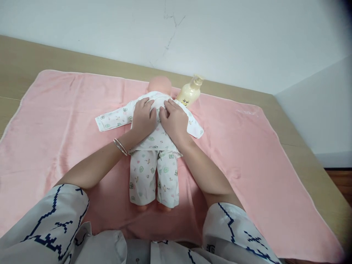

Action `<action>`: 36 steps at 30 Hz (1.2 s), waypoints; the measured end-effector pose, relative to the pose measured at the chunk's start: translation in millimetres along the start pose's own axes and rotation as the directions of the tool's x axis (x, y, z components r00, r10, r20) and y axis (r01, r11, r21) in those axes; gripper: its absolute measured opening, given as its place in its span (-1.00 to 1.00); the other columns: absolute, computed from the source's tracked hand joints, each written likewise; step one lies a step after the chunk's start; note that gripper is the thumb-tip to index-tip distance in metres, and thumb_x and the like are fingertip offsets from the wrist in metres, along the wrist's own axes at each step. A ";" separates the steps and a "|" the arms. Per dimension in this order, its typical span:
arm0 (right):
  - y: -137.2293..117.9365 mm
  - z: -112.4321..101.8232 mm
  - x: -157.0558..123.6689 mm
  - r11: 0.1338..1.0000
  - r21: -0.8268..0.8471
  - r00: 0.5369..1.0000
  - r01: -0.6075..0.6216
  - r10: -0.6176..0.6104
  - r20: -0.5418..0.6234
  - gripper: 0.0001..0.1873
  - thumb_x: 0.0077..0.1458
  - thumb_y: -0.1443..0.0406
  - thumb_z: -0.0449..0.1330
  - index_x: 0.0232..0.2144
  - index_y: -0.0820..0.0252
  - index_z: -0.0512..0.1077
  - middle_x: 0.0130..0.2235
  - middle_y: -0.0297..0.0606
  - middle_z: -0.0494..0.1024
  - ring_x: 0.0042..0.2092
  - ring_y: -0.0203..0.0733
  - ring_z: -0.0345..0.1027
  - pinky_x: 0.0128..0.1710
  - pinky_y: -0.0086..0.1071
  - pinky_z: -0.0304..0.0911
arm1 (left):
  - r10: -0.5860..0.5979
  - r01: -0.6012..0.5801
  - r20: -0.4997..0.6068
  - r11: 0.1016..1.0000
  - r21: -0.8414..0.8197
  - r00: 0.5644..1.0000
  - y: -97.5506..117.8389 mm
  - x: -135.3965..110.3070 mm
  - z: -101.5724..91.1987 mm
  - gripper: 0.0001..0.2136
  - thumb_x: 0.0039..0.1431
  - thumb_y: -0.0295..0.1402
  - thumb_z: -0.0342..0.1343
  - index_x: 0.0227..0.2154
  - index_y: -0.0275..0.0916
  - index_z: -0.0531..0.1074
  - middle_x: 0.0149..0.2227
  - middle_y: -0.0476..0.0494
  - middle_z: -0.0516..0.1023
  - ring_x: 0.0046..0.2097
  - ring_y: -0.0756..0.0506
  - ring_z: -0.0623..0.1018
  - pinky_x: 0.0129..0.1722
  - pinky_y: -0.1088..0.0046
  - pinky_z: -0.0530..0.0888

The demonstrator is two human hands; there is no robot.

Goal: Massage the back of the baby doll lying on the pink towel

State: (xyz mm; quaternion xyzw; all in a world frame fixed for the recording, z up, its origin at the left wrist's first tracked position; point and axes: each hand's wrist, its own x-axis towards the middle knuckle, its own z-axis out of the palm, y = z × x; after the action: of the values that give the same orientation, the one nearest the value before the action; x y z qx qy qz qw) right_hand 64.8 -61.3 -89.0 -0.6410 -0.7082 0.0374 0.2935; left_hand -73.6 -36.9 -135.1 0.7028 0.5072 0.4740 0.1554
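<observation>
A baby doll lies on a pink blanket with its smooth bald head (160, 85) at the far end; no face shows. It wears a white printed top (154, 141) and matching trousers (143, 176), with both sleeves stretched out sideways. My left hand (144, 115) rests flat on the left half of the upper top, fingers pointing toward the head. On the right half lies my right hand (175, 119), also flat, its thumb near the left one. Neither hand grips anything. Just beyond the right sleeve, a pale yellow pump bottle (190, 91) leans back near the doll's head.
The pink blanket (236, 146) spreads over a light wooden table (291, 135), with slight folds on its left side. A white wall (110, 33) with a crack runs along the table's back edge. Reddish-brown flooring (339, 179) shows at the far right.
</observation>
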 end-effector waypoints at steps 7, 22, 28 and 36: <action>15.4 0.8 15.0 0.993 -0.001 0.961 0.116 -0.112 0.254 -0.33 0.32 0.21 -0.08 0.39 0.37 0.09 0.47 -0.01 0.01 0.51 0.06 -0.22 0.47 0.07 -0.22 | -0.083 0.041 0.192 0.977 0.211 0.978 0.8 5.7 1.1 -0.46 0.39 -0.12 -0.09 0.32 -0.28 0.22 0.43 -0.38 0.12 0.48 -0.37 0.06 0.45 -0.10 -0.02; 5.8 -3.5 8.8 0.991 -0.107 0.961 0.077 -0.045 0.272 -0.36 0.34 0.24 -0.08 0.40 0.36 0.10 0.45 0.05 0.07 0.49 0.17 -0.15 0.45 0.07 -0.11 | 0.052 -0.068 0.068 0.962 0.266 0.996 -0.6 -4.0 3.4 -0.56 0.41 -0.20 -0.11 0.22 -0.28 0.34 0.35 -0.37 0.31 0.41 -0.34 0.23 0.39 -0.09 0.18; 9.8 0.9 7.0 0.978 -0.098 0.955 0.186 -0.156 0.253 -0.41 0.37 0.25 -0.12 0.37 0.33 0.15 0.46 -0.01 0.07 0.49 0.09 -0.14 0.45 0.08 -0.11 | 0.217 -0.220 0.039 0.937 0.273 0.975 0.9 -6.4 0.0 -0.68 0.39 -0.31 -0.12 0.00 -0.25 0.49 0.15 -0.27 0.53 0.23 -0.25 0.45 0.28 0.05 0.35; -15.0 -5.0 -11.0 0.979 -0.193 0.967 0.060 -0.009 0.256 -0.39 0.38 0.28 -0.13 0.38 0.44 0.11 0.44 0.15 0.10 0.47 0.25 -0.09 0.42 0.08 -0.02 | 0.127 -0.132 0.034 0.949 0.287 0.991 3.6 -10.6 -3.5 -0.62 0.41 -0.23 -0.13 0.12 -0.26 0.43 0.23 -0.33 0.45 0.28 -0.28 0.39 0.31 0.00 0.30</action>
State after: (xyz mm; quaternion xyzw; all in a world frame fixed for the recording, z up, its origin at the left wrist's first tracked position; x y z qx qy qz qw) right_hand 53.9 -75.8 -82.4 -0.6445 -0.7513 0.0431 0.1355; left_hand -74.8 -48.5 -136.2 0.7532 0.5225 0.3989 0.0238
